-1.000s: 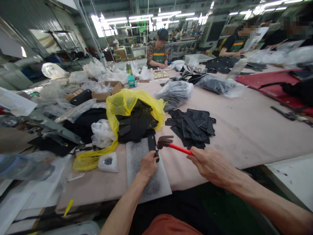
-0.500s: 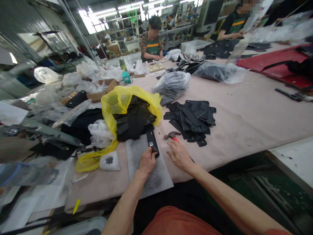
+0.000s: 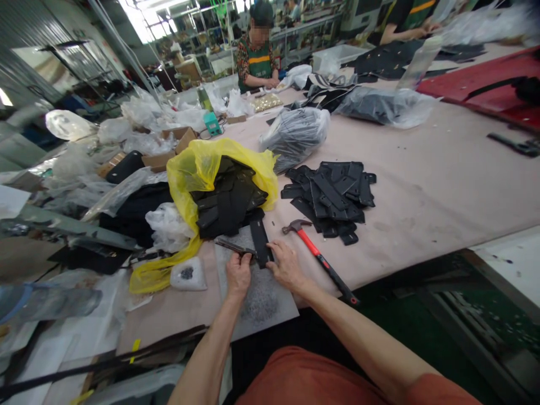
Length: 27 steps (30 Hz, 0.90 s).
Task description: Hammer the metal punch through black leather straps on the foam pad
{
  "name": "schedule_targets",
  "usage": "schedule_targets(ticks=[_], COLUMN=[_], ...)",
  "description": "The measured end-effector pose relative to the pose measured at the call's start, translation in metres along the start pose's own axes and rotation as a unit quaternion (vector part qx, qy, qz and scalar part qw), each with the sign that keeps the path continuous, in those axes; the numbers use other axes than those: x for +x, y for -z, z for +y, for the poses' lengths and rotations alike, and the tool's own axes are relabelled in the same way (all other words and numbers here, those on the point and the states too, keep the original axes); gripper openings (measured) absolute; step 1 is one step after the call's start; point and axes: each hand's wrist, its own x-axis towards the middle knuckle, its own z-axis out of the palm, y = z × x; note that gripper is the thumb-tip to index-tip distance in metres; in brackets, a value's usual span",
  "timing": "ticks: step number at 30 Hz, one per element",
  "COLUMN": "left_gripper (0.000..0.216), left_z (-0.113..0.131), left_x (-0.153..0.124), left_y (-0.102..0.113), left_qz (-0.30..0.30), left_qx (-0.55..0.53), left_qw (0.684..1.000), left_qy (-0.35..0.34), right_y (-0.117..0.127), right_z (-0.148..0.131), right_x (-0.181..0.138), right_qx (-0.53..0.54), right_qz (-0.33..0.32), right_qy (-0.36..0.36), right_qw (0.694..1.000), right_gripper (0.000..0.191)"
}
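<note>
My left hand (image 3: 239, 274) is closed around a slim metal punch (image 3: 232, 245), which lies tilted sideways and points left over the worn white board (image 3: 257, 298). A flat black strip (image 3: 259, 239) rests on the board's upper right part. At its right edge, my right hand (image 3: 287, 267) pinches the strip between thumb and fingers. The claw hammer (image 3: 314, 247) with a red and black handle lies on the table, right of my right hand. Beyond it sits a pile of black strips (image 3: 333, 194).
A yellow plastic bag (image 3: 181, 180) full of black pieces stands behind the board. Left of the board is a small white container (image 3: 189, 274) with dark bits. Plastic-wrapped bundles (image 3: 295, 135) lie farther back. A co-worker (image 3: 257, 56) sits across the table (image 3: 422, 191).
My right hand has moved left from the hammer, now let go, to the black strip. The punch in my left hand has tipped from upright to sideways and shifted left off the strip.
</note>
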Motion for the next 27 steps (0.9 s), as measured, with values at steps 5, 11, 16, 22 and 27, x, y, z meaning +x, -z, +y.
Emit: schedule_targets(ticks=[5, 11, 16, 22, 27], left_gripper=[0.021, 0.023, 0.024, 0.022, 0.019], left_z=[-0.008, -0.011, -0.013, -0.014, -0.014], left_x=[-0.013, -0.014, -0.017, -0.020, -0.021], left_y=[0.008, 0.006, 0.009, 0.009, 0.009], left_qz=[-0.052, -0.030, 0.010, 0.028, 0.028], left_qx=[0.000, -0.006, -0.007, -0.027, -0.050], left_qw=[0.997, 0.998, 0.999, 0.999, 0.998], left_qy=[-0.059, -0.046, -0.033, -0.014, -0.008], right_y=[0.003, -0.003, -0.006, 0.012, 0.024], right_z=[0.002, -0.011, -0.020, 0.002, 0.011], right_x=[-0.002, 0.018, 0.039, 0.047, 0.047], right_qx=[0.012, -0.052, -0.105, -0.087, -0.094], right_qz=[-0.021, -0.007, -0.042, -0.094, -0.095], right_qy=[-0.041, -0.105, -0.144, -0.152, -0.138], right_qw=[0.999, 0.993, 0.983, 0.980, 0.981], right_gripper=[0.048, 0.053, 0.035, 0.016, 0.012])
